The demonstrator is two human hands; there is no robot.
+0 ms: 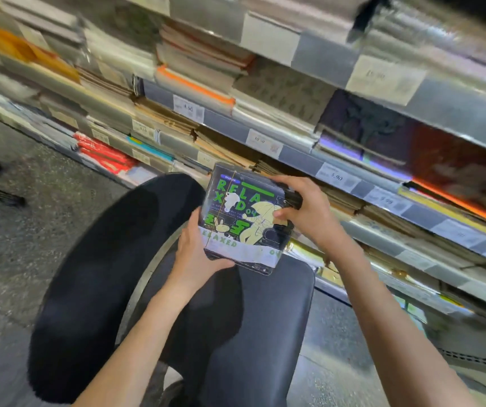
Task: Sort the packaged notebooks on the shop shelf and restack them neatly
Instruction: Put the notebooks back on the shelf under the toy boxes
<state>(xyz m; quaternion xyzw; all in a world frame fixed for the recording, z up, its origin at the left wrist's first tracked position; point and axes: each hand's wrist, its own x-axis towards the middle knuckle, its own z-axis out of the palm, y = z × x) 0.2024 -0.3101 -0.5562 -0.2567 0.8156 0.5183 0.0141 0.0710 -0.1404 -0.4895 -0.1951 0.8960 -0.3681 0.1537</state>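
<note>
Fingers of my right hand (306, 212) curl over the far right edge of a pack of notebooks (244, 218), thumb pressed on its cover; their tips are hidden behind the pack. My left hand (197, 254) grips the near left corner, thumb along the side edge, its fingers out of sight underneath. I hold the pack in the air above my lap, just in front of the shelves (338, 171). Its dark cover under clear wrap shows green letters and a pale cartoon figure; the smaller print is too blurred to read. Behind it, stacks of notebooks (194, 83) fill the shelves, smeared by motion. Price tags (189, 108) line the shelf edges, some numbers unreadable. My dark trousers (118, 259) cover the floor (30, 201) below.
</note>
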